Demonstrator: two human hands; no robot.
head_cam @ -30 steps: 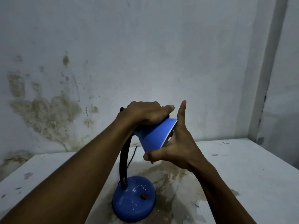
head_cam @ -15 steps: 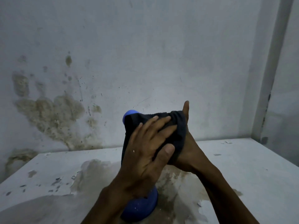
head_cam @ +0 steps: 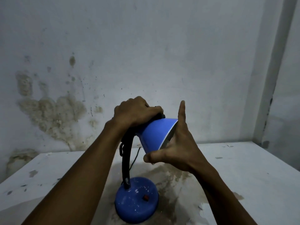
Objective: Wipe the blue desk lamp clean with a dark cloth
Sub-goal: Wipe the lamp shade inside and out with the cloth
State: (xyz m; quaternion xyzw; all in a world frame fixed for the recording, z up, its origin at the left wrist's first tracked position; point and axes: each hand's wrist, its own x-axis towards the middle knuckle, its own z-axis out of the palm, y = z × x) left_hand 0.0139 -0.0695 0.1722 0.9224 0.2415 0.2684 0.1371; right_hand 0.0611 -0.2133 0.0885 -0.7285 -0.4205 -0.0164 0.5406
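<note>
The blue desk lamp (head_cam: 155, 135) stands at 6 o'clock on the bench (head_cam: 243, 176). The left hand (head_cam: 134, 112) has its grip closed over the dark cloth (head_cam: 159, 116) atop the shade. The right hand (head_cam: 177, 146) braces the shade rim at 3 o'clock, grip wide, thumb beneath.

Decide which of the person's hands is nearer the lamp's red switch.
Right. The right hand cups the shade's rim above the red switch; the left hand sits higher, on the shade's top.
</note>
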